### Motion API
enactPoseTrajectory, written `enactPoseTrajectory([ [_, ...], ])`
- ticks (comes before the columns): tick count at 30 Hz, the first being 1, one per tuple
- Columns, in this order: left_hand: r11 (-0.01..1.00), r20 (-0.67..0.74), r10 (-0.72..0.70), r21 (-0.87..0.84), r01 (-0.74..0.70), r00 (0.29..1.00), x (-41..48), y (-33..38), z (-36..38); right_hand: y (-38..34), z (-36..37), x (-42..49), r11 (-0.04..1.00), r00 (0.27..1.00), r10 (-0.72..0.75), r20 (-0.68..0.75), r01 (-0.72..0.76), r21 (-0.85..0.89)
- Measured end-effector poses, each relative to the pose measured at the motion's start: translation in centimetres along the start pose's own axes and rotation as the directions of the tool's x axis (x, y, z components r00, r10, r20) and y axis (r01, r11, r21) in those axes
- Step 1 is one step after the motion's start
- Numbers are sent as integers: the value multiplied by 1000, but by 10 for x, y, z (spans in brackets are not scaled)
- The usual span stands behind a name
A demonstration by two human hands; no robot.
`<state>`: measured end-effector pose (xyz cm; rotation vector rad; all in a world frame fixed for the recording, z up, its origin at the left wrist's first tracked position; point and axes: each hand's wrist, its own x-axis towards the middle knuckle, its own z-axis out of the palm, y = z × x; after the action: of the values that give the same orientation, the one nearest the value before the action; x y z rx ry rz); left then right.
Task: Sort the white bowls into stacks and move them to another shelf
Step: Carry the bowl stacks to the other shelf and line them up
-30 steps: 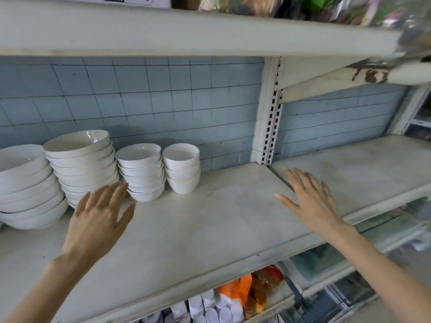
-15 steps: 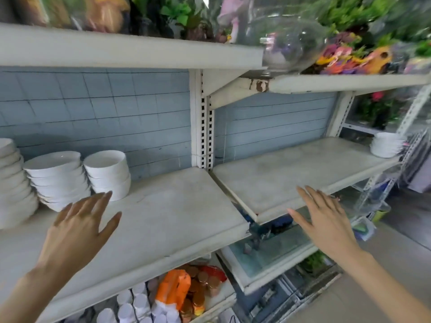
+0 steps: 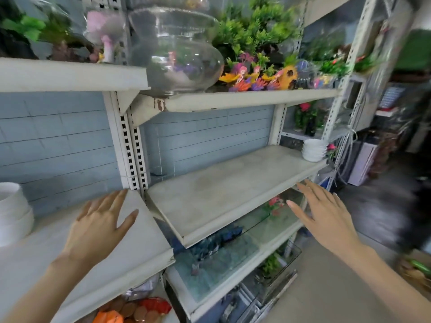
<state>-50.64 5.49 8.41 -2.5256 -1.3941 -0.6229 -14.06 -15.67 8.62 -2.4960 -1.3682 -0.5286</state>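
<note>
— Holding anything down there?

— No. My left hand (image 3: 98,227) hangs open-fingered and empty just left of the slotted post (image 3: 131,145); my right hand (image 3: 326,217), fingers spread, is empty too, well right of it.

— And the bowls?

— One white stack (image 3: 11,213) sits far left of the post; a smaller stack (image 3: 313,150) stands farthest, right of it, at the end of the shelf (image 3: 210,194).

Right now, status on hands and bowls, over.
Left hand and right hand open, empty. Stack of white bowls at grey shelf's far right end, untouched. Round glass fishbowl overhead, clear of path.
</note>
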Motion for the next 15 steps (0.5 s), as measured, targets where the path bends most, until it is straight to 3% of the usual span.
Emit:
enactPoseTrajectory([
  [8, 997, -38, 57, -58, -59, 998, 91, 65, 37, 70, 22, 63, 992, 993, 115, -7, -116, -46],
  [15, 986, 15, 158, -49, -158, 987, 190, 136, 76, 141, 40, 136, 982, 982, 178, -58, -181, -51],
])
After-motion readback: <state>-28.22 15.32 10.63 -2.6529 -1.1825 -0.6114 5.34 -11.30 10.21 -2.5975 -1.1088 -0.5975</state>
